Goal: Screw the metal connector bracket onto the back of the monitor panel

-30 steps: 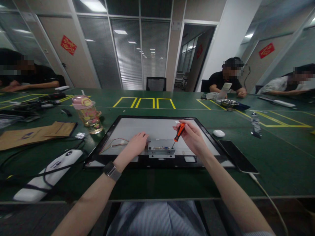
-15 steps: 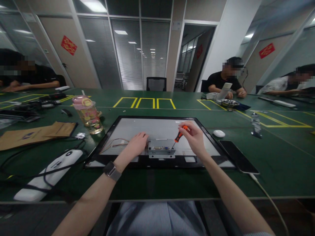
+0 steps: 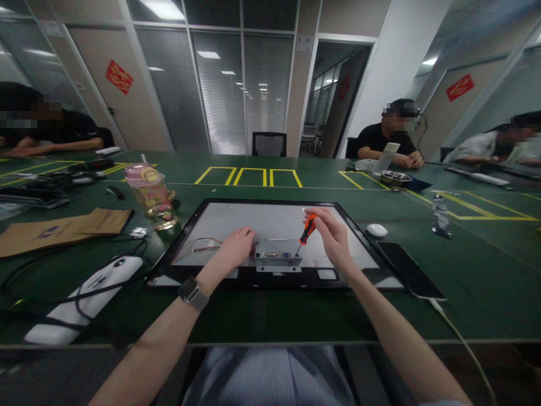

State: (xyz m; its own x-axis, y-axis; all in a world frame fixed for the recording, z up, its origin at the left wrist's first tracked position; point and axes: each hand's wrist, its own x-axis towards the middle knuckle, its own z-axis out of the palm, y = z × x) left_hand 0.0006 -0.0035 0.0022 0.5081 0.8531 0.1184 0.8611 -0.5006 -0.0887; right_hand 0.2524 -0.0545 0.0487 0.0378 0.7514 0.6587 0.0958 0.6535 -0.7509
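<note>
A flat display panel [image 3: 236, 217] with a black frame lies on the green table. On its near part sits a grey metal box [image 3: 276, 248], with ports and screws along the side facing me. My left hand [image 3: 239, 246] grips the left end of this box; its thumb is hidden. Pinched in my right hand [image 3: 332, 234] is an orange and black screwdriver [image 3: 309, 226], tilted, its handle up. The thin shaft reaches down to the right end of the port side, at or very near a screw. Thin wires [image 3: 203, 243] run across the panel left of the box.
Left of the panel are a drink bottle [image 3: 150, 194], a brown paper bag [image 3: 63, 230] and a white power strip [image 3: 91, 299] with black cables. On the right lie a white mouse [image 3: 377, 230] and a phone [image 3: 408, 268] with a cable. Other people sit across the table.
My right hand's fingers have shifted slightly around the screwdriver handle, which looks a little more upright. The screwdriver's tip, the box and my left hand stay in place.
</note>
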